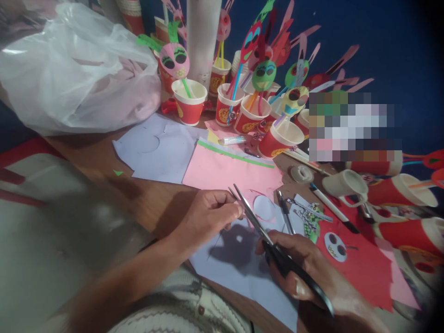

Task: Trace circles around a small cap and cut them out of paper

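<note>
My right hand (301, 263) grips black-handled scissors (277, 254), their narrow blades a little apart and pointing up and left. The blade tips are beside my left hand (215, 212), whose thumb and fingers are pinched together at a small pink piece (240, 206), mostly hidden. Beyond the blades a pale round disc (264, 207) lies on pink paper. Under both hands is a lavender sheet (243, 277). Farther back lies a pink sheet (225, 166) with a green strip along its top.
Red and white paper cups (190, 108) with paper faces on straws stand behind. A plastic bag (83, 78) fills the back left. At right are a mug (345, 185), a marker (333, 207), a pen (285, 212), red paper (367, 268) and a small white face (335, 246).
</note>
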Available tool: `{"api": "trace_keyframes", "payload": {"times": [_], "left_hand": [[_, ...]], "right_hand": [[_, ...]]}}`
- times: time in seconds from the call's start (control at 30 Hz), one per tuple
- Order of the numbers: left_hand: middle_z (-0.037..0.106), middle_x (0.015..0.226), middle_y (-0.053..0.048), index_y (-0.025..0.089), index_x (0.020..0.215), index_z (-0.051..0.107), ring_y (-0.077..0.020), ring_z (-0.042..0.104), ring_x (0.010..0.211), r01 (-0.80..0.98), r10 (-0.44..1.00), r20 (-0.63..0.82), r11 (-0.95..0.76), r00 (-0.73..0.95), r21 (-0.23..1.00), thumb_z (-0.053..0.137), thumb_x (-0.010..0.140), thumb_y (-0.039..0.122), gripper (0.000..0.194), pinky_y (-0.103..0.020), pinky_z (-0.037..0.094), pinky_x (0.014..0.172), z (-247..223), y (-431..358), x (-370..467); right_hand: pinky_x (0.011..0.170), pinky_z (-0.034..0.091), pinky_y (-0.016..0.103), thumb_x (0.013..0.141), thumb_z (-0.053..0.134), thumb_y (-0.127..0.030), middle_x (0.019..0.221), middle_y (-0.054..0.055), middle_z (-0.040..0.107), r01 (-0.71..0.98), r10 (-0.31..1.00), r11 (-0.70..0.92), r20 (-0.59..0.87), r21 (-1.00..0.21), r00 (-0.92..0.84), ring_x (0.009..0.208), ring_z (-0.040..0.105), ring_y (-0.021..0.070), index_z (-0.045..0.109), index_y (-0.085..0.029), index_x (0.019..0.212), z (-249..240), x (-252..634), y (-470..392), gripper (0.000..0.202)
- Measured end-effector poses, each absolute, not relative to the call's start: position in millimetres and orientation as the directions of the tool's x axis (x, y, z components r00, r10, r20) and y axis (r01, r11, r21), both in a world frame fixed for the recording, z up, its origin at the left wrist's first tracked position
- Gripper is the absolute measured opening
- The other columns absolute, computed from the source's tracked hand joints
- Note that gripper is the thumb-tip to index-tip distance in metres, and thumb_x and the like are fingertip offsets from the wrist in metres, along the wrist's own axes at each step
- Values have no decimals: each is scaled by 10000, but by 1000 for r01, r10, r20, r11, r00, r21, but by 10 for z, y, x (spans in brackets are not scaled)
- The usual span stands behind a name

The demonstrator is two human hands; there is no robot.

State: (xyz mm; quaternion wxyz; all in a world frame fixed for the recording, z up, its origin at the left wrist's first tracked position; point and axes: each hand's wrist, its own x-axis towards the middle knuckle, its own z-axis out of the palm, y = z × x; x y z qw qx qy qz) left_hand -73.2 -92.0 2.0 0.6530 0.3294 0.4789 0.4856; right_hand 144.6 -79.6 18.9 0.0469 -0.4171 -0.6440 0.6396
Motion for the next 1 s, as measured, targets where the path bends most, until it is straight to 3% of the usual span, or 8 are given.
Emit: {"api": "trace_keyframes", "payload": {"times": [0.4,0.83,1.0], "left_hand": [[481,448,58,152,542,561,-47,392,430,-297,947,-311,319,74,900,556,695,204,161,-182,296,437,16,-921,-733],[555,521,36,146,586,575,-41,371,435,-355,949,-302,312,85,881,562,712,193,135,-184,306,453,-43,-945,-737],[502,483,46,144,635,604,-48,376,440,-331,953,-296,301,69,894,574,732,235,137,-186,292,451,-50,-944,-744]], "right_hand": [[428,219,220,665,685,-555,529,-63,393,392,582,-230,-448,-891,-678,459,292,72,603,-162,893,216,1399,-782,462],[453,269,207,626,742,-517,545,-60,413,387,635,-199,-419,-900,-649,477,307,69,637,-162,849,252,1384,-787,432],[444,259,212,614,738,-547,542,-59,424,392,629,-239,-449,-888,-634,470,313,68,632,-152,871,247,1406,-778,483]]}}
